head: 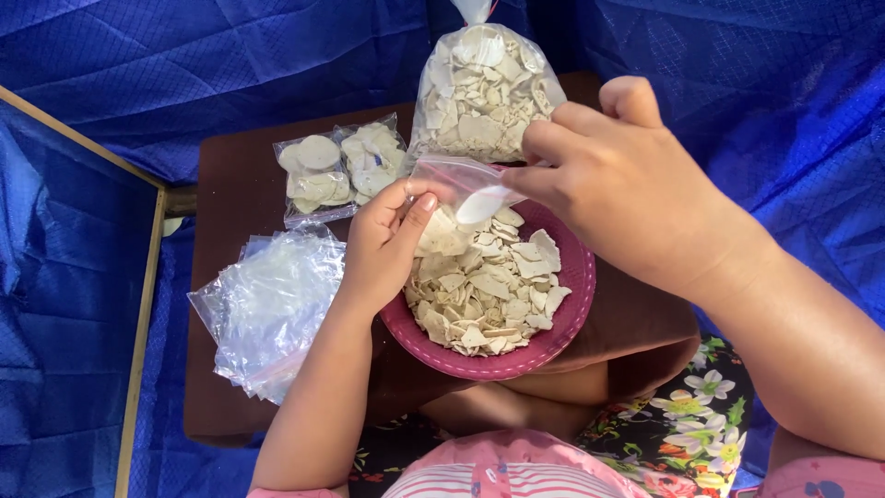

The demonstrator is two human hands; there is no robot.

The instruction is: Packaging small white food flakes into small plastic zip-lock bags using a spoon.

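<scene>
Together both hands (392,235) hold a small clear bag (456,180) over the bowl (576,277).

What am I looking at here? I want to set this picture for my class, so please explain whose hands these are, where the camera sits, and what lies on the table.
The single picture comes from a camera worn on a person's head, looking down. No machine: just two bare hands. The left hand and right hand together hold a small clear bag open, a pale chip at its mouth, above a purple bowl of pale broken chips. On the brown table lie two filled small packets, a large tied bag of chips, and a pile of empty clear bags.
</scene>
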